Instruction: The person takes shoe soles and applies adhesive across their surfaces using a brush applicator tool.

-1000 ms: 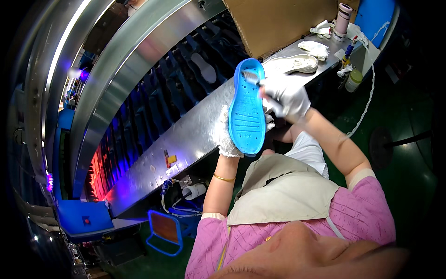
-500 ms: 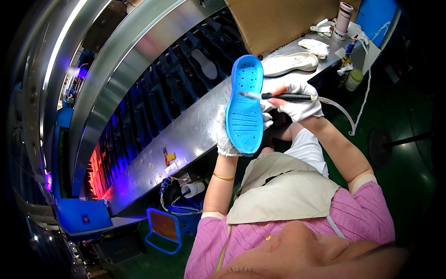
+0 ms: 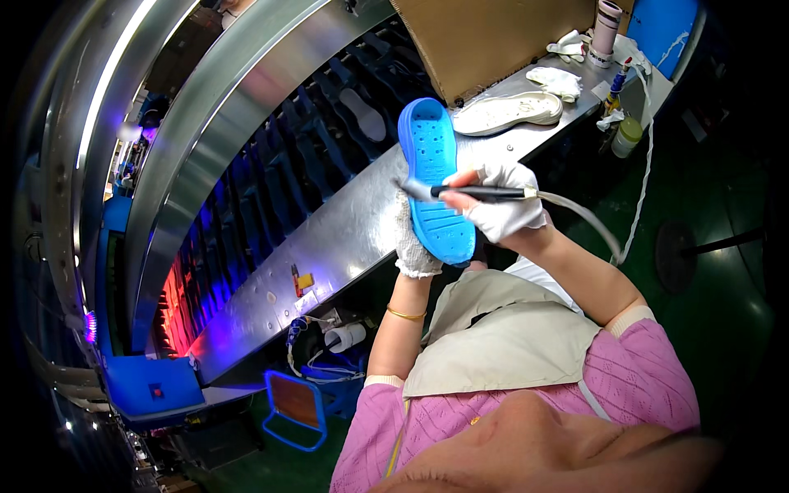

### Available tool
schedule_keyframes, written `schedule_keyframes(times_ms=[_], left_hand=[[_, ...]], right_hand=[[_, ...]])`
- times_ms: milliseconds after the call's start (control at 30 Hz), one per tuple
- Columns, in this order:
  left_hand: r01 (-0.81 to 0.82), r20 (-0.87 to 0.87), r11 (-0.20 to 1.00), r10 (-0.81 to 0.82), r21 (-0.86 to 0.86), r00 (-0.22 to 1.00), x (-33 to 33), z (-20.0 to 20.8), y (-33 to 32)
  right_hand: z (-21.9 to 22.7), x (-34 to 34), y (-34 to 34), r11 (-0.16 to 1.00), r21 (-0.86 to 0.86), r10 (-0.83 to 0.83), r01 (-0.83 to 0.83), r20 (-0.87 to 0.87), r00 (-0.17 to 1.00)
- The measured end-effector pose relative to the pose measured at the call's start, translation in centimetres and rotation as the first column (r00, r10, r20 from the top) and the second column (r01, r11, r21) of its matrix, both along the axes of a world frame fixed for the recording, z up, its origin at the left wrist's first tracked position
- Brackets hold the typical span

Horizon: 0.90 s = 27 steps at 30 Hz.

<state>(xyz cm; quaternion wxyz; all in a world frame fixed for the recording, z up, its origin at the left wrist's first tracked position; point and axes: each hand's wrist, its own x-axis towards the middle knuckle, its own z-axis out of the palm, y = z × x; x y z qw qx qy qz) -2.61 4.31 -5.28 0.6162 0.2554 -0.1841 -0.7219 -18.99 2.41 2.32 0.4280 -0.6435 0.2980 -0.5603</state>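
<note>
A bright blue shoe sole with small holes and ridges faces up in front of me, tilted slightly. My left hand, in a white knit glove, grips it from behind along its left edge; most of those fingers are hidden. My right hand, in a white glove with bare fingertips, is closed round a black-handled brush fed by a clear tube. The brush's bristles are blurred and lie over the sole's left edge near its middle. A white shoe sole rests on the metal ledge beyond.
The metal ledge runs along a conveyor carrying several dark pieces. At the back right are white gloves, a pink tumbler and a cardboard box. A small yellow-and-red tool lies on the ledge; a blue-framed stool stands below.
The brush and my right hand have moved left and down, from the sole's upper middle to its left edge. The blue sole has tilted, its top leaning left.
</note>
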Motion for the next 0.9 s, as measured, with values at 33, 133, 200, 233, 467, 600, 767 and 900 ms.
schedule_keyframes(times_ms=[33, 133, 200, 233, 467, 600, 767, 900], left_hand=[[0.046, -0.154, 0.997, -0.054, -0.055, 0.987, 0.2, -0.2, 0.0], [0.139, -0.328, 0.983, -0.172, -0.123, 0.929, -0.1, 0.9, 0.5], [0.132, -0.221, 0.988, -0.148, -0.082, 0.964, -0.8, 2.1, 0.7], [0.148, -0.194, 0.985, -0.163, -0.090, 0.967, -1.0, 2.4, 0.8], [0.068, -0.137, 0.992, -0.083, -0.109, 0.987, -0.2, 2.5, 0.7], [-0.001, -0.132, 0.996, -0.011, -0.094, 0.991, 1.2, 0.9, 0.1], [0.118, -0.351, 0.983, -0.160, -0.139, 0.923, 0.5, 0.8, -0.1], [0.070, -0.389, 0.994, -0.097, -0.082, 0.916, 0.5, 0.9, 0.3]], right_hand=[[0.3, 0.1, 0.1, 0.999, -0.032, 0.035, -0.032, 0.074, 0.997], [0.1, -1.4, -1.5, 0.999, 0.042, -0.035, 0.032, 0.069, 0.997], [-0.5, -2.8, -3.5, 0.978, -0.179, -0.115, 0.105, -0.044, 0.992], [-1.0, -3.3, -4.6, 0.930, -0.342, -0.170, 0.130, -0.089, 0.981], [2.3, -5.7, -3.7, 0.911, -0.041, 0.337, -0.410, -0.495, 0.800], [2.2, -6.4, -2.7, 0.861, -0.251, 0.282, -0.443, -0.489, 0.826], [0.0, -4.1, -2.2, 0.749, 0.521, 0.365, -0.410, 0.194, 0.911], [-1.8, -3.3, -3.9, 0.605, 0.692, 0.401, -0.393, 0.162, 0.902]])
